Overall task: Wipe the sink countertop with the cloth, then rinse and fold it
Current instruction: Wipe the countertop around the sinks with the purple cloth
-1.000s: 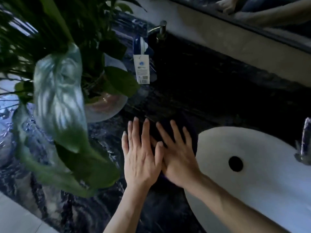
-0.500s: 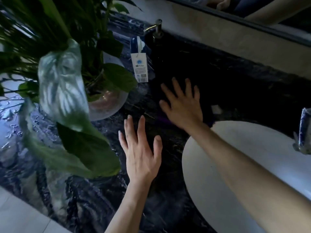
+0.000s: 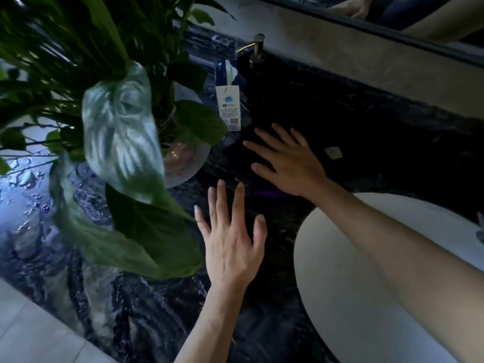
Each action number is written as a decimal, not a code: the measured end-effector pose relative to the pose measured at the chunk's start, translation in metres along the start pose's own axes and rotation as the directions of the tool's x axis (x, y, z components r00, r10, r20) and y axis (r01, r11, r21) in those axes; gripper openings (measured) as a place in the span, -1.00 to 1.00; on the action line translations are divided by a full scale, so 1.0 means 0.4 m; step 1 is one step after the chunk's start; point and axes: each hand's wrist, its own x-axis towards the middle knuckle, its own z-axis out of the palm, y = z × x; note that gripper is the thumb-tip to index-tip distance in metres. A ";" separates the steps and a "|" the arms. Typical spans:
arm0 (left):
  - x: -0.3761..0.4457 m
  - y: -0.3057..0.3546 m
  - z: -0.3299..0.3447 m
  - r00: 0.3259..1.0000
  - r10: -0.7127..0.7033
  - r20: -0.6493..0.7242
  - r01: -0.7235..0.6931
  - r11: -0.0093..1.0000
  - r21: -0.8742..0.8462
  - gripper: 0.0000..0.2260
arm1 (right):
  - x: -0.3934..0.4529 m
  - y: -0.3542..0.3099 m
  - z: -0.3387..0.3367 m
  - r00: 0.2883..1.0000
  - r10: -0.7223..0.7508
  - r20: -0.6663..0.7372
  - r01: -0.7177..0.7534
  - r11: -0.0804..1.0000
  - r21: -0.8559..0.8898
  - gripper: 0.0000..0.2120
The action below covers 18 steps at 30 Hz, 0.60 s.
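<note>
Both hands lie flat with fingers spread on the dark marble countertop [image 3: 301, 106], the right hand [image 3: 288, 163] pressing the dark cloth [image 3: 251, 158] beside the white sink [image 3: 340, 284], the left hand [image 3: 231, 239] gripping nothing near the potted plant [image 3: 117, 113].

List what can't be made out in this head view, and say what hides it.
- Cloth: dark on the dark countertop; mostly under the right hand, outline unclear.
- Faucet: cut off by the right edge.
- Plant pot: largely hidden by blurred leaves.
- Carton: print too small to read.
- Left hand: flat, fingers spread; contact with the countertop uncertain.
</note>
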 end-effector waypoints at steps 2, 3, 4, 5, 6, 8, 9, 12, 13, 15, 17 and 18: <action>-0.002 0.003 -0.002 1.000 0.006 -0.012 -0.006 0.999 -0.031 -0.42 | -0.024 -0.042 0.006 0.999 0.043 -0.026 -0.043 0.999 0.006 -0.40; -0.004 0.003 -0.002 1.000 0.013 -0.024 -0.015 0.998 -0.060 -0.42 | -0.038 -0.080 0.011 1.000 -0.016 -0.025 0.016 1.000 0.009 -0.41; -0.006 0.001 -0.001 0.999 0.020 -0.039 -0.024 0.996 -0.082 -0.42 | -0.046 -0.122 0.015 0.991 -0.135 -0.020 0.135 0.991 0.002 -0.42; -0.007 -0.001 0.000 0.998 0.025 -0.055 -0.030 0.996 -0.087 -0.42 | -0.045 -0.159 0.019 0.961 -0.277 -0.007 0.277 0.961 -0.019 -0.43; -0.006 -0.003 0.003 0.997 0.025 -0.069 -0.030 0.997 -0.077 -0.41 | -0.037 -0.186 0.019 0.921 -0.388 0.020 0.389 0.921 -0.034 -0.45; -0.008 -0.005 0.005 0.997 0.010 -0.078 -0.015 0.998 -0.060 -0.41 | -0.004 -0.211 0.014 0.870 -0.490 0.057 0.492 0.870 -0.019 -0.47; -0.007 -0.006 0.006 0.997 0.010 -0.075 -0.014 0.999 -0.052 -0.41 | 0.013 -0.212 0.011 0.861 -0.506 0.050 0.507 0.862 -0.017 -0.48; -0.005 -0.010 0.008 0.999 0.020 -0.039 -0.020 1.000 -0.004 -0.42 | 0.036 -0.177 0.021 0.893 -0.448 0.034 0.449 0.893 -0.031 -0.50; -0.005 -0.011 0.008 0.999 0.019 -0.028 -0.019 1.000 0.006 -0.43 | 0.031 -0.148 0.022 0.926 -0.377 0.008 0.377 0.926 -0.017 -0.48; -0.004 -0.009 0.008 1.000 0.014 -0.006 -0.014 1.000 0.017 -0.43 | 0.007 -0.063 0.018 0.976 -0.215 -0.006 0.216 0.976 0.028 -0.46; 0.001 -0.005 0.013 1.000 0.010 0.010 -0.010 1.000 0.023 -0.44 | -0.049 0.063 0.009 0.997 -0.073 0.006 0.073 0.997 0.014 -0.44; 0.001 -0.007 0.015 1.000 -0.002 0.015 0.002 0.999 0.048 -0.44 | -0.082 0.130 0.004 1.000 0.006 -0.002 -0.006 1.000 0.012 -0.43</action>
